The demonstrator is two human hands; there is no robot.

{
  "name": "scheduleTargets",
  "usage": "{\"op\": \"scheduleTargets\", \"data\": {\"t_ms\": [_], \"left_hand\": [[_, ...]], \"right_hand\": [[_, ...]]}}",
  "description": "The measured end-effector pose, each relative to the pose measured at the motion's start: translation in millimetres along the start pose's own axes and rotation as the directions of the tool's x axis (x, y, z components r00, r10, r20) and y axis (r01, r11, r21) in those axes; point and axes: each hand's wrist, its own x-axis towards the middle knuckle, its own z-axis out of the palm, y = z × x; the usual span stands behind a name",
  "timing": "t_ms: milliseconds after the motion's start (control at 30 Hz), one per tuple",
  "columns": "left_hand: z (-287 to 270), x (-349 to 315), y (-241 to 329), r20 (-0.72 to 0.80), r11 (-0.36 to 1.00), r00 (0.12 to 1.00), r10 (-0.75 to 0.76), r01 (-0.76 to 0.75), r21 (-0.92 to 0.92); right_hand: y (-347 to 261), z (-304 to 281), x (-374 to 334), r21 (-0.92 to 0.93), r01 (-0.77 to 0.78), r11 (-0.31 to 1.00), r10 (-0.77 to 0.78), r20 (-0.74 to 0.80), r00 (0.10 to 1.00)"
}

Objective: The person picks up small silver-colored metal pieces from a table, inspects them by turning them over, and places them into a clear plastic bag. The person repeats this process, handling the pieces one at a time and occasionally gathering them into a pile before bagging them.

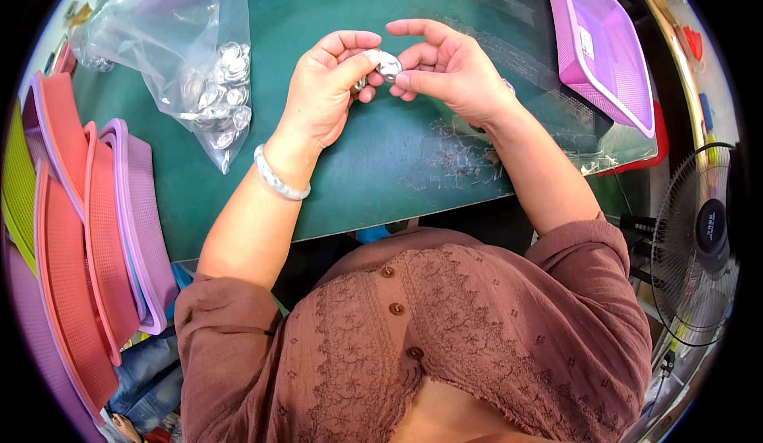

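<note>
Above the table, a small shiny silver disc point(389, 66) is between my two hands. My left hand point(332, 77) pinches its left side with the thumb over the edge. Another small metal piece point(359, 85) shows beneath that thumb, partly hidden by the curled fingers. My right hand point(445, 69) meets the disc's right edge with its thumb, the index finger raised and the other fingers bent behind. Left of my hands, a clear plastic bag point(191, 46) holds many similar silver discs point(222, 93).
The green tabletop point(381, 157) has worn clear tape on its right part. A purple basket point(600, 50) sits at the far right. Stacked pink point(67, 284) and purple point(143, 205) baskets stand along the left. A fan point(699, 236) is at my right.
</note>
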Motion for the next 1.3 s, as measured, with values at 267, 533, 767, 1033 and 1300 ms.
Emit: {"op": "scheduleTargets", "data": {"t_ms": [267, 533, 767, 1033, 1300], "left_hand": [[4, -2, 1, -0.006, 0.997, 0.997, -0.080, 0.080, 0.004], [-8, 3, 2, 0.019, 0.957, 0.982, -0.188, 0.188, -0.220], [-8, 4, 1, 0.070, 0.966, 0.981, -0.179, 0.189, -0.176], [-14, 7, 6, -0.015, 0.978, 0.990, -0.138, 0.134, -0.160], [-24, 12, 8, -0.114, 0.979, 0.989, -0.091, 0.068, -0.193]], "right_hand": [[-3, -5, -2, -0.262, 0.113, 0.958, -0.119, -0.008, 0.993], [-56, -53, -46, -0.942, -0.070, 0.328, -0.087, -0.104, 0.991], [-34, -51, -74, -0.963, -0.048, 0.265, -0.010, -0.053, 0.999], [-13, -13, -24, -0.943, 0.122, 0.309, -0.091, 0.098, 0.991], [-14, 7, 21, -0.812, 0.279, 0.512, -0.024, 0.312, 0.950]]}}
